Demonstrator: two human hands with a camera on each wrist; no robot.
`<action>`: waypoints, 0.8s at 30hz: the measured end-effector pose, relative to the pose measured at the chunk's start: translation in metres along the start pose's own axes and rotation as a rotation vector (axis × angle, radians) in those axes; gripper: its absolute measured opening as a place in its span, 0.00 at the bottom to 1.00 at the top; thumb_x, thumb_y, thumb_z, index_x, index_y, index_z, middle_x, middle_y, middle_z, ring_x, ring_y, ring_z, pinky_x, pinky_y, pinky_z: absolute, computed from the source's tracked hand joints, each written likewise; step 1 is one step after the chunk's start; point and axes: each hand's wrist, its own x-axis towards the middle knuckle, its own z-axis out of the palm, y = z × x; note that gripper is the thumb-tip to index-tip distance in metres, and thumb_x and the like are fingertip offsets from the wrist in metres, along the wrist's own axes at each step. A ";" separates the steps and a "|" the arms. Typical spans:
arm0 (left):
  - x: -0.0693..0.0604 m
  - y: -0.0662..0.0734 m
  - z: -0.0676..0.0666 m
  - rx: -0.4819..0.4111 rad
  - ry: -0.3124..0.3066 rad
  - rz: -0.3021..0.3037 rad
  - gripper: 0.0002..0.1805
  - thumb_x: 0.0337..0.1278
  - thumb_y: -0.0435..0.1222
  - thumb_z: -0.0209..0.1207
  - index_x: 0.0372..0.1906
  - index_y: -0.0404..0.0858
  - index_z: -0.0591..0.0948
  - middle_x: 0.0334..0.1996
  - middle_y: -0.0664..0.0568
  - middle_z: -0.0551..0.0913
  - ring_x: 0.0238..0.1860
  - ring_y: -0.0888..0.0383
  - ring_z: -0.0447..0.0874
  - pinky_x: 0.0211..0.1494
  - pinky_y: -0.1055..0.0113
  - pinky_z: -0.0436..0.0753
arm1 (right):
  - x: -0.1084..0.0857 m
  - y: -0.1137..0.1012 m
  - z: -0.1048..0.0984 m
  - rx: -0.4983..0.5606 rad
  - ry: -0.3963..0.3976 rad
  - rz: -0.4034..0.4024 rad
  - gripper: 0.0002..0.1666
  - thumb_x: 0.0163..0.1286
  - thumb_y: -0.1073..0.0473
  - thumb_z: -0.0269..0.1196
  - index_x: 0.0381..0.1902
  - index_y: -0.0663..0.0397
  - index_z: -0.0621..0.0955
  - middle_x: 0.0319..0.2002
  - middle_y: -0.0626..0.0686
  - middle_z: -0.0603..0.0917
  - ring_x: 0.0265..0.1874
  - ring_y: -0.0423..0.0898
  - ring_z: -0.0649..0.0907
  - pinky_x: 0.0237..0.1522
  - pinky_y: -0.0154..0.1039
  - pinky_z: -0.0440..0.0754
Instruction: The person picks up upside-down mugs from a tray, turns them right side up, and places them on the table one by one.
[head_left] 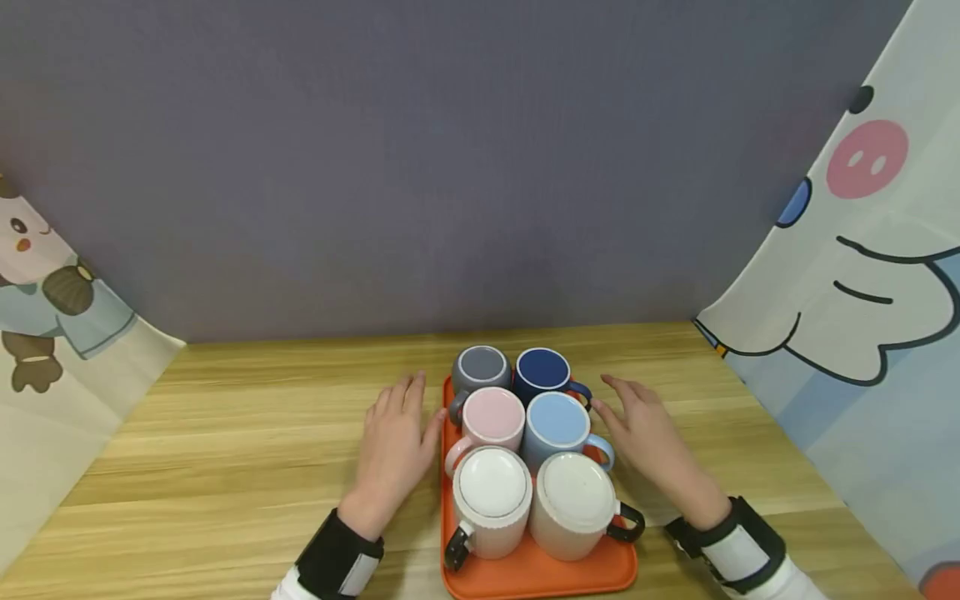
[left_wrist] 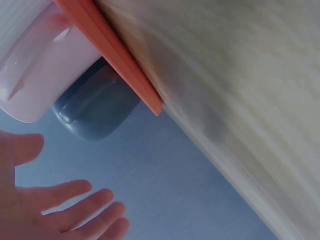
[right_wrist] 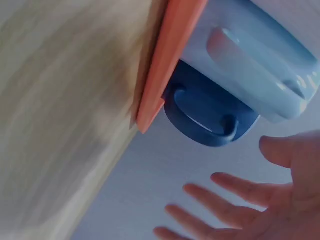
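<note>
An orange tray (head_left: 540,575) carries several upside-down mugs in two columns. At its far end stand a grey mug (head_left: 482,364) and a navy mug (head_left: 543,369). The middle pair is a pink mug (head_left: 493,414) and a light blue mug (head_left: 557,419). Nearest me are two white mugs, the left one (head_left: 492,483) and the right one (head_left: 576,493), both with black handles. My left hand (head_left: 393,442) hovers beside the tray's left edge, fingers extended, holding nothing. To the right of the light blue mug my right hand (head_left: 648,429) has its fingers spread, apart from the mugs.
The tray rests on a wood-grain table (head_left: 225,467). A grey wall panel (head_left: 435,167) rises behind it. Cartoon-printed cloths hang on the left (head_left: 52,358) and right (head_left: 847,317) sides.
</note>
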 end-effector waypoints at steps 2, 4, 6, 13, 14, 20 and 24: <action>0.000 -0.001 0.000 -0.013 0.027 0.011 0.30 0.60 0.44 0.60 0.62 0.32 0.71 0.56 0.37 0.76 0.55 0.41 0.73 0.56 0.47 0.72 | 0.002 0.000 0.004 0.024 0.019 -0.024 0.26 0.69 0.55 0.59 0.58 0.67 0.74 0.53 0.69 0.78 0.54 0.68 0.76 0.55 0.63 0.71; 0.001 -0.003 0.000 -0.019 0.050 0.018 0.29 0.58 0.42 0.62 0.60 0.31 0.73 0.53 0.37 0.78 0.53 0.41 0.75 0.54 0.47 0.73 | 0.004 0.000 0.007 0.048 0.020 -0.032 0.24 0.69 0.56 0.60 0.57 0.66 0.75 0.51 0.67 0.81 0.52 0.65 0.78 0.54 0.60 0.74; 0.002 -0.005 0.000 -0.018 0.063 0.024 0.28 0.57 0.41 0.63 0.59 0.30 0.74 0.51 0.36 0.79 0.51 0.41 0.76 0.53 0.47 0.74 | 0.008 0.001 0.009 0.070 0.018 -0.028 0.23 0.68 0.56 0.60 0.55 0.66 0.76 0.49 0.65 0.82 0.50 0.63 0.80 0.52 0.59 0.75; 0.004 -0.013 -0.005 -0.004 0.046 0.014 0.25 0.59 0.42 0.61 0.56 0.29 0.75 0.50 0.36 0.79 0.52 0.40 0.76 0.52 0.47 0.75 | 0.015 0.006 0.015 0.121 0.048 -0.028 0.17 0.67 0.58 0.61 0.49 0.64 0.80 0.43 0.62 0.85 0.46 0.60 0.83 0.48 0.58 0.78; 0.004 -0.014 -0.005 -0.001 0.043 0.009 0.25 0.59 0.42 0.61 0.56 0.29 0.75 0.50 0.36 0.79 0.52 0.40 0.76 0.52 0.47 0.75 | 0.016 0.007 0.016 0.129 0.050 -0.031 0.16 0.67 0.58 0.61 0.48 0.63 0.81 0.42 0.61 0.85 0.45 0.59 0.83 0.47 0.57 0.79; 0.004 -0.025 -0.009 0.020 0.050 0.002 0.25 0.59 0.41 0.61 0.55 0.27 0.76 0.51 0.35 0.78 0.52 0.39 0.75 0.51 0.45 0.74 | 0.025 0.010 0.022 0.191 0.006 -0.045 0.13 0.69 0.56 0.59 0.46 0.57 0.83 0.40 0.56 0.86 0.40 0.53 0.85 0.42 0.49 0.83; 0.006 -0.034 -0.011 0.031 0.065 0.011 0.25 0.60 0.41 0.60 0.55 0.26 0.75 0.50 0.34 0.78 0.52 0.38 0.75 0.50 0.45 0.75 | 0.032 0.014 0.023 0.218 -0.029 -0.061 0.11 0.69 0.57 0.59 0.43 0.58 0.83 0.36 0.55 0.87 0.37 0.53 0.86 0.39 0.47 0.84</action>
